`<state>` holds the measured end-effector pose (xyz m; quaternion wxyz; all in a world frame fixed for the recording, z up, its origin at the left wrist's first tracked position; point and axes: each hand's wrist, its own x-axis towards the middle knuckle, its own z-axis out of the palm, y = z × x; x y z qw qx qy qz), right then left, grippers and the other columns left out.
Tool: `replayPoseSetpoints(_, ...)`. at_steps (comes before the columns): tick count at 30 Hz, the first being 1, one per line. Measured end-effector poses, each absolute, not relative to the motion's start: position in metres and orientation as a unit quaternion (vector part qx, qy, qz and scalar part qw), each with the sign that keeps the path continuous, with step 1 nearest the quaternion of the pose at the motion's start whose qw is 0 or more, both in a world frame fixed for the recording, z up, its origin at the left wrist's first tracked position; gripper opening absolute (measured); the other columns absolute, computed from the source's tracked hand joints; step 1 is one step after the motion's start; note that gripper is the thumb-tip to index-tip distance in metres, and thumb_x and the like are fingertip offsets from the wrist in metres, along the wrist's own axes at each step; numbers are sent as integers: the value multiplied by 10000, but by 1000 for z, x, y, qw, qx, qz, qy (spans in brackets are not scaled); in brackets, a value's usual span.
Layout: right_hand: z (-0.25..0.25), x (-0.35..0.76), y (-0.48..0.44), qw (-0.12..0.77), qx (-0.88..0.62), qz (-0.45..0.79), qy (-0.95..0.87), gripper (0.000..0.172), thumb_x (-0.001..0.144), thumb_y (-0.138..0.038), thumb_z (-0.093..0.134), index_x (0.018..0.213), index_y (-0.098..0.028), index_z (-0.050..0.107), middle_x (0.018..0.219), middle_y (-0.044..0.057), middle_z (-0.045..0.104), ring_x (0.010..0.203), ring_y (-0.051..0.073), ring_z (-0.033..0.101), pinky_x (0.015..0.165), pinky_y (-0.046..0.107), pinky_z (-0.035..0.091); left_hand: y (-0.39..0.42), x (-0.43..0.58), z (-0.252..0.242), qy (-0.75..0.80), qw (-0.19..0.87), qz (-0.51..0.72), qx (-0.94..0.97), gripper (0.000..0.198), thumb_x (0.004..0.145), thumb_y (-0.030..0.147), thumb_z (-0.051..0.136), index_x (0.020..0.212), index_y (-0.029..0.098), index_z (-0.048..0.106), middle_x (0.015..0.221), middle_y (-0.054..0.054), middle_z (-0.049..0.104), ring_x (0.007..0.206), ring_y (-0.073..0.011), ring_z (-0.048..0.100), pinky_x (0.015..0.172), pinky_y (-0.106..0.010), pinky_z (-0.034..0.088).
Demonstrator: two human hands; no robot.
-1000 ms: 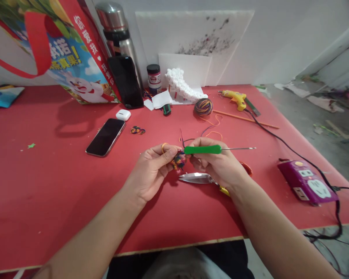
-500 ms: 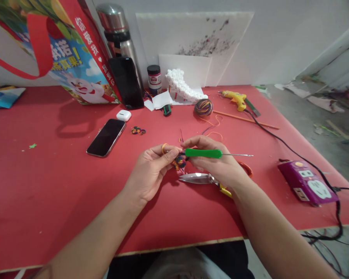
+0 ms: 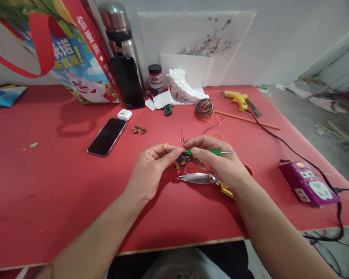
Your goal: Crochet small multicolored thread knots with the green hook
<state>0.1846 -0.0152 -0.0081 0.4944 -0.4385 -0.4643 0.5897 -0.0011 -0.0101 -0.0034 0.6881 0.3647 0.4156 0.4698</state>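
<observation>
My left hand pinches a small multicoloured crochet piece, with orange yarn looped round one finger. My right hand is closed on a crochet hook with a green handle; its thin metal shaft points right. The handle's left end meets the crochet piece between my hands. Below them, scissors with yellow and orange handles lie on the red table, partly hidden by my right hand. Yarn runs loosely to a multicoloured yarn ball farther back. A second small crochet piece lies to the left.
A phone and white earbud case lie left; another phone leans against a steel thermos. At right are a yellow glue gun, an orange stick, a purple power strip and a black cord.
My right thumb has come down over the green handle, which lay uncovered before. The hook has shifted slightly left, and its handle end now sits closer against the crochet piece.
</observation>
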Motion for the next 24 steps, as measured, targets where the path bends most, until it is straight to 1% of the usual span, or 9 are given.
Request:
replayPoseSetpoints(3, -8, 183, -15, 488, -438, 598, -461, 199, 792, -346, 905, 874, -196, 803, 714, -29, 677, 564, 78, 488, 555, 243, 424, -10, -1, -3, 423, 682, 469, 369, 219, 699, 358, 980, 744, 201, 835, 778, -21, 798, 733, -138, 690, 718, -245, 553)
replayPoseSetpoints(8, -9, 182, -16, 491, -440, 606, -445, 214, 771, -339, 928, 858, -196, 794, 712, -29, 686, 573, 82, 495, 550, 249, 384, -11, -1, -2, 434, 667, 473, 379, 191, 714, 333, 963, 745, 198, 832, 785, -26, 794, 742, -147, 693, 759, -267, 555)
replayPoseSetpoints(13, -8, 181, -16, 506, -431, 623, -413, 245, 737, -358, 946, 820, -197, 780, 630, -45, 633, 521, 80, 462, 503, 242, 331, -11, -2, -2, 421, 677, 476, 370, 191, 687, 275, 977, 801, 204, 841, 827, -29, 807, 793, -160, 724, 796, -280, 575)
replayPoseSetpoints(16, -9, 181, -16, 513, -424, 624, -409, 254, 734, -362, 953, 828, -195, 787, 654, -34, 653, 528, 80, 467, 508, 245, 340, -12, -1, 0, 422, 678, 475, 371, 220, 661, 228, 985, 826, 205, 842, 852, -27, 812, 818, -165, 739, 805, -283, 592)
replayPoseSetpoints(21, -13, 179, -17, 505, -410, 638, -412, 234, 773, -356, 940, 869, -196, 799, 676, -23, 682, 536, 87, 511, 520, 248, 383, -14, 2, 4, 412, 676, 476, 384, 260, 639, 191, 991, 845, 203, 834, 856, -16, 806, 847, -164, 740, 813, -273, 602)
replayPoseSetpoints(24, -12, 177, -15, 506, -404, 649, -399, 266, 740, -366, 958, 848, -188, 793, 679, -13, 701, 523, 88, 531, 519, 252, 405, -15, 1, 6, 404, 674, 478, 393, 269, 647, 203, 995, 863, 209, 834, 870, -11, 800, 868, -160, 737, 820, -260, 598)
